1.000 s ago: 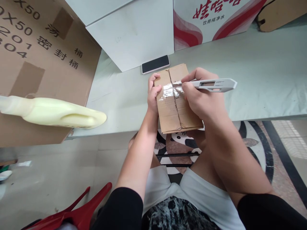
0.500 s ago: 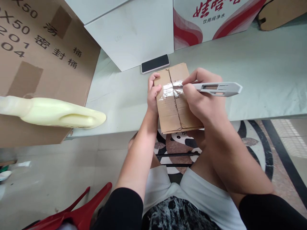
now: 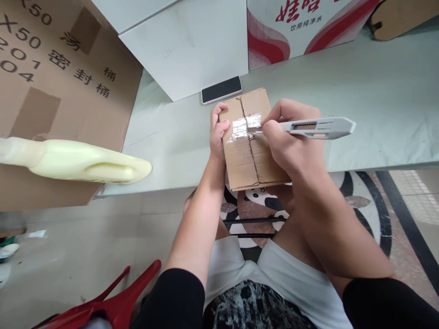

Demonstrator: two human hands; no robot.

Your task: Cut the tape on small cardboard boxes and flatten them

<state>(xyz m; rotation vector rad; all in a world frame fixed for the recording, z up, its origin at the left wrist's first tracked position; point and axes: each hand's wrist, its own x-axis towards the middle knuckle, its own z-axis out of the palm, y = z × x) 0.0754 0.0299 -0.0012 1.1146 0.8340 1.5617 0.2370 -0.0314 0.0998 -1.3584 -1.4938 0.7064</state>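
A small brown cardboard box (image 3: 240, 160) rests at the table's front edge, with a seam running down its top. Clear shiny tape (image 3: 240, 127) crosses that seam. My left hand (image 3: 218, 130) grips the box's left side, fingers curled over its edge. In my right hand (image 3: 291, 132) is a white utility knife (image 3: 329, 127), pinched between thumb and fingers. Its blade points left and meets the tape near the seam. The knife's handle sticks out to the right beyond my hand.
Behind the box lies a phone (image 3: 221, 90) against a white box (image 3: 195, 50). A red-and-white carton (image 3: 274, 41) stands at the back. On the left are a large carton (image 3: 78, 105) and a pale yellow bottle (image 3: 89, 161). A red stool (image 3: 113, 297) is on the floor.
My right hand and the knife have shifted slightly right and a little toward me along the tape. My left hand stays on the box.
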